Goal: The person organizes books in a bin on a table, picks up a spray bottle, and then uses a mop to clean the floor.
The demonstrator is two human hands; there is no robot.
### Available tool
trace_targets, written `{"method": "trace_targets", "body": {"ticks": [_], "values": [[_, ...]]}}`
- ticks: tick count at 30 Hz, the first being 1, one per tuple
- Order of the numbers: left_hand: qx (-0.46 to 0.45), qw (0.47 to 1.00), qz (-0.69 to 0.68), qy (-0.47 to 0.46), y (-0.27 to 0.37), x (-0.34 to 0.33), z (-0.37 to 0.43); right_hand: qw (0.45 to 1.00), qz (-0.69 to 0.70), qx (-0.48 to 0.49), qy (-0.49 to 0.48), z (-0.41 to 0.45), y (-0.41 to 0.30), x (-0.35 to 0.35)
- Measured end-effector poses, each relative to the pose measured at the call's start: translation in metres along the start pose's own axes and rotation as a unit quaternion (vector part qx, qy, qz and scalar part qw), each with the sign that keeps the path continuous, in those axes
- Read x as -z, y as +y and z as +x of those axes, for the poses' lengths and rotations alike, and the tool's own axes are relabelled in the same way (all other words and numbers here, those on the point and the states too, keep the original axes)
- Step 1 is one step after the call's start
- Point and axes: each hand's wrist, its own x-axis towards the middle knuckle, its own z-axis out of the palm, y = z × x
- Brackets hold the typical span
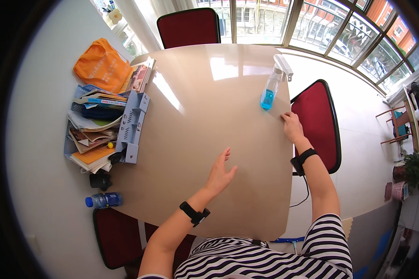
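A glossy beige table stands before me. My left hand hovers over its near middle, fingers apart, holding nothing. At the right edge of the table is my right hand, thumb and fingertips close together; whether something small is between them cannot be told. Just beyond it a clear spray bottle with a white trigger head and blue liquid stands upright, not touched by either hand. Each wrist wears a black strap with a small device.
Along the left edge are a blue-grey file organizer full of papers, an orange bag, magazines, a black object and a plastic bottle with a blue cap. Red chairs stand around the table.
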Motion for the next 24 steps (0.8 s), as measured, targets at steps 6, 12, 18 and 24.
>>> {"method": "trace_targets", "body": {"ticks": [6, 12, 18, 24], "values": [[-0.002, 1.0, 0.002, -0.021, -0.001, -0.003, -0.008, 0.998, -0.059, 0.009, 0.008, -0.012, -0.016, -0.005], [-0.014, 1.0, 0.002, -0.006, -0.002, 0.011, -0.028, 0.996, -0.076, 0.029, 0.021, -0.026, -0.015, -0.009], [-0.019, 1.0, 0.003, -0.006, -0.032, 0.032, -0.063, 0.999, -0.042, 0.017, -0.017, -0.063, -0.035, -0.025], [-0.087, 0.982, 0.146, -0.086, -0.046, 0.019, -0.096, 0.998, -0.052, 0.015, -0.012, -0.157, -0.07, -0.004]]}}
